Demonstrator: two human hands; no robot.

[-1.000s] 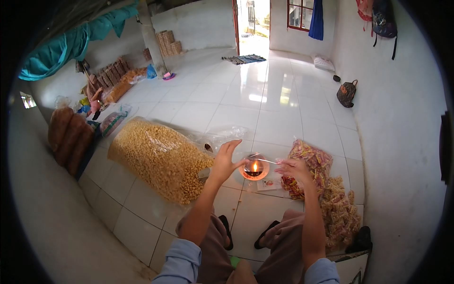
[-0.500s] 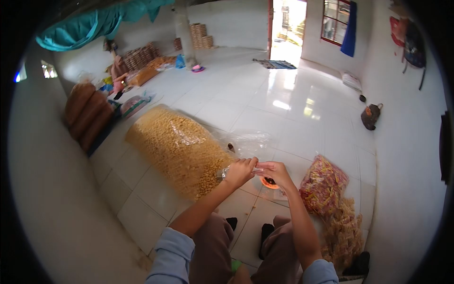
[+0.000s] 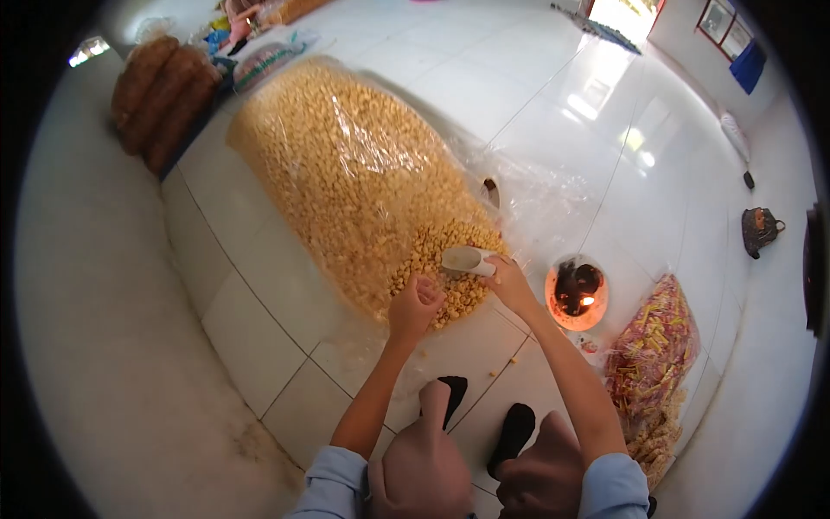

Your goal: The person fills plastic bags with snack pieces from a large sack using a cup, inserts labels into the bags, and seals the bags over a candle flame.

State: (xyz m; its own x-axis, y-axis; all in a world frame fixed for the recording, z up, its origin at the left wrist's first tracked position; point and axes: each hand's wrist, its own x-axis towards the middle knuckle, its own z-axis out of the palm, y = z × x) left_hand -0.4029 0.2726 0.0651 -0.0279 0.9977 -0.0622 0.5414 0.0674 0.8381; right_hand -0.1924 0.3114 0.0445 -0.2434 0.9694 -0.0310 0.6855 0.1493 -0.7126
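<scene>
A large clear plastic bag (image 3: 346, 164) full of small yellow-brown snack pieces lies on the floor before me, its mouth towards me. At that mouth, my right hand (image 3: 510, 284) grips a white scoop (image 3: 468, 259), which rests among the loose pieces (image 3: 432, 246). My left hand (image 3: 417, 303) is closed just left of the scoop, at the edge of the pieces, its fingers curled. Whether something thin is in those fingers is hidden from me.
Right of my right hand, a small flame (image 3: 588, 301) burns on an orange plate (image 3: 574, 323) with dark stuff. A bag of small red-and-yellow packets (image 3: 654, 337) lies further right. Tall brown sacks (image 3: 164, 99) stand against the left wall. My feet are close below the bag.
My view has tilted down. Both hands, earlier together on a piece of clear plastic, have come apart and are at the bag's mouth. My right hand has taken hold of the white scoop.
</scene>
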